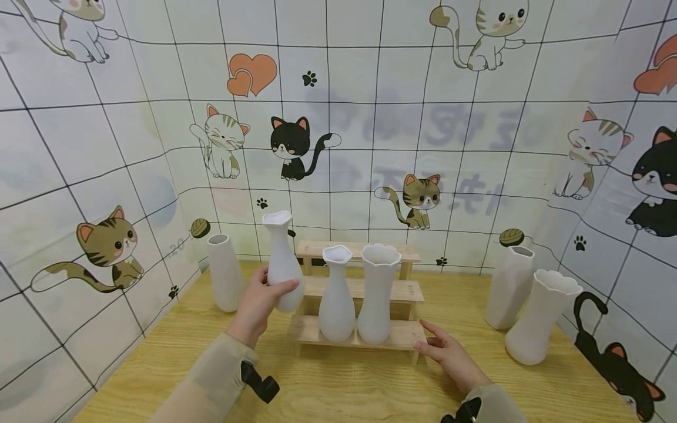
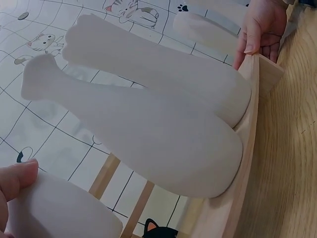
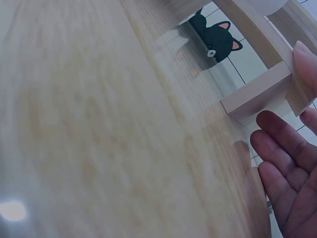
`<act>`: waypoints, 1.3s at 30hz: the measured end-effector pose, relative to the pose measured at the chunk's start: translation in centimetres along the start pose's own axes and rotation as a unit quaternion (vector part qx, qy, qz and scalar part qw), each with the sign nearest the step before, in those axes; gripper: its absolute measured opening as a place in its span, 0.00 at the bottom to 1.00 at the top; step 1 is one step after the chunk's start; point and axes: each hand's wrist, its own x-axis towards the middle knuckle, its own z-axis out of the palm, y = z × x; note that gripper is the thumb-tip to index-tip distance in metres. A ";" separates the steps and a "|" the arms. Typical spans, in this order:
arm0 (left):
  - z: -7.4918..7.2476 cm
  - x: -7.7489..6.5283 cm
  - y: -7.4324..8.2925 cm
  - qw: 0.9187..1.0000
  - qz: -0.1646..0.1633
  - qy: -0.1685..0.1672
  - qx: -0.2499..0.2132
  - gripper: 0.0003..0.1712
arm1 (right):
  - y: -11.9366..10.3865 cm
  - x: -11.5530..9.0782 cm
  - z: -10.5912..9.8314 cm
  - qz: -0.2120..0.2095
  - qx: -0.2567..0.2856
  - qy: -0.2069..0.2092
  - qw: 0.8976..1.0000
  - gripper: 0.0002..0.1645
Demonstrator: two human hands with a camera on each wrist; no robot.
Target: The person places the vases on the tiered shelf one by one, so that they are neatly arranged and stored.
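My left hand (image 1: 262, 299) grips a white narrow-necked vase (image 1: 279, 252) by its body, thumb across the front, at the left of a three-step wooden stand (image 1: 338, 336). Its lower body (image 2: 64, 210) shows under the thumb in the left wrist view. On the bottom step stand another narrow-necked white vase (image 1: 337, 299) and, beside it, a wider white vase with a wavy rim (image 1: 376, 299). My right hand (image 1: 449, 355) holds the right end of that bottom step between thumb and forefinger. Its other fingers (image 3: 282, 141) hang loosely beside the step's leg.
A plain white vase (image 1: 224, 276) stands on the wooden table (image 1: 338, 393) at the left. Over at the right are an angular white vase (image 1: 510, 288) and a wavy-rimmed one (image 1: 539, 323). Cat-patterned sheeting (image 1: 354, 129) surrounds the table's back and sides.
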 end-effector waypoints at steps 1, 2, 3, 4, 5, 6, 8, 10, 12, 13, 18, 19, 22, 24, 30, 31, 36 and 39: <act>0.1 0.0 0.1 1.000 0.003 -0.001 0.002 0.45 | 0.0 0.0 0.0 -0.001 0.000 0.000 1.000 0.47; 0.2 0.1 0.2 1.000 0.005 -0.003 0.003 0.44 | 0.0 0.0 0.0 -0.001 0.000 0.000 1.000 0.47; 0.3 0.1 0.3 1.000 0.007 -0.003 0.006 0.43 | 0.0 0.0 0.0 -0.001 0.000 0.000 1.000 0.47; 0.3 0.2 0.4 1.000 0.007 -0.005 0.007 0.43 | 0.0 -0.1 0.0 -0.001 0.000 0.000 1.000 0.47; 0.4 0.2 0.4 1.000 0.008 -0.006 0.008 0.43 | 0.0 -0.1 0.0 -0.002 0.001 -0.001 1.000 0.47; 0.5 0.3 0.5 1.000 0.008 -0.006 0.009 0.43 | 0.0 -0.1 0.0 -0.002 0.001 0.000 1.000 0.46; 0.6 0.4 0.7 1.000 0.007 -0.008 0.011 0.44 | -0.1 -0.1 0.0 -0.002 0.002 -0.001 1.000 0.46; 0.9 0.5 0.9 1.000 0.004 -0.009 0.013 0.46 | -0.1 -0.2 0.0 -0.003 0.002 -0.001 1.000 0.47; 1.1 0.7 1.0 1.000 0.002 -0.010 0.014 0.47 | -0.2 -0.2 0.0 -0.003 0.002 -0.002 1.000 0.47; 1.2 0.7 1.1 1.000 0.001 -0.011 0.015 0.46 | -0.2 -0.3 0.0 -0.003 0.001 -0.002 1.000 0.47; 1.9 1.2 1.4 1.000 -0.002 -0.009 0.016 0.44 | -0.3 -0.4 0.0 -0.005 -0.001 -0.002 1.000 0.47; 2.0 1.3 1.4 1.000 -0.003 -0.009 0.015 0.43 | -0.4 -0.5 0.0 -0.005 -0.003 -0.002 1.000 0.47; 2.4 1.6 1.5 1.000 -0.003 -0.010 0.011 0.44 | -0.5 -0.5 0.0 -0.005 -0.003 -0.004 1.000 0.47; 2.6 1.7 1.6 1.000 -0.004 -0.011 0.010 0.44 | -0.5 -0.6 -0.1 -0.004 -0.002 -0.005 1.000 0.47; 3.5 2.1 1.6 1.000 -0.004 -0.024 0.003 0.44 | -0.4 -0.4 0.0 -0.007 0.000 -0.006 1.000 0.46; 3.6 2.2 1.6 1.000 -0.004 -0.026 0.003 0.44 | -0.4 -0.4 0.0 -0.007 0.001 -0.005 1.000 0.46; 4.3 2.4 2.1 0.999 -0.007 -0.037 0.008 0.45 | -0.1 -0.2 0.0 -0.005 0.002 -0.005 1.000 0.47; 4.6 2.6 2.1 0.999 -0.003 -0.036 0.016 0.43 | -0.1 -0.2 -0.1 -0.004 0.001 -0.005 1.000 0.47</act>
